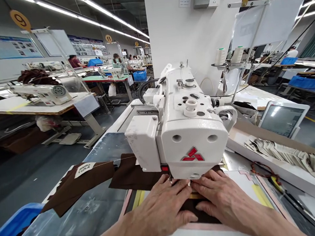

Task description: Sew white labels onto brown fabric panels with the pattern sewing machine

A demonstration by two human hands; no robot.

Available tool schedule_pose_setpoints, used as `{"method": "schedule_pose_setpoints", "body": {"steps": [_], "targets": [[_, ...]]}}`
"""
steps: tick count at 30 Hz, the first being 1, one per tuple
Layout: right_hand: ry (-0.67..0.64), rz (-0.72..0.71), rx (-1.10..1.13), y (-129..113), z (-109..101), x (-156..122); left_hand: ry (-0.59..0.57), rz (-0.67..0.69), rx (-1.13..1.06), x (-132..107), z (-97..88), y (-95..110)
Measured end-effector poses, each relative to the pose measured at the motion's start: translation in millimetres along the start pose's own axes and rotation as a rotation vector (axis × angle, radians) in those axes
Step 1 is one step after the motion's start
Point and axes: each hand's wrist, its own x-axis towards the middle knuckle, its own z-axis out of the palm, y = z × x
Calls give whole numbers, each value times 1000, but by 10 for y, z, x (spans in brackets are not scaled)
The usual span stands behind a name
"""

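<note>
Lower centre of frame: left hand [162, 206] and right hand [223, 197] lay flat, fingertips nearly meeting, pressing brown fabric [195, 209] under the head of the white sewing machine [181, 130] — neither gripped anything. Best handled, I judged, with even pressure and fingers clear of the needle. Cloth looked matte and soft; more brown pieces [80, 183] lay left, one labelled — stiff paper tags [286, 154] stacked right.

The table [81, 221] carried a sewing machine [186, 130] at twelve o'clock, brown fabric [77, 185] at nine, a box of labels [286, 154] at three and a pink template [245, 191] at centre.
</note>
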Motion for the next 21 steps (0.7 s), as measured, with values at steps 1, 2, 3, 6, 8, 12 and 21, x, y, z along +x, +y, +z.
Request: {"method": "schedule_pose_setpoints", "body": {"steps": [1, 2, 3, 6, 8, 12, 21], "targets": [[4, -3, 0, 1, -3, 0, 4, 0, -5, 8, -15, 16], [7, -5, 0, 0, -6, 0, 11, -3, -9, 13, -23, 29], [10, -6, 0, 0, -9, 1, 19, -6, -10, 15, -24, 37], [18, -6, 1, -4, -20, 3, 50, -1, 8, 2, 21, 28], [24, -5, 0, -5, -24, 5, 71, 15, 25, -13, 61, 6], [36, -7, -16, -9, -26, 13, 84, 17, 45, -9, 67, -2], [20, -15, -4, -24, -38, 25, 94, 86, 146, -71, 36, -75]]}}
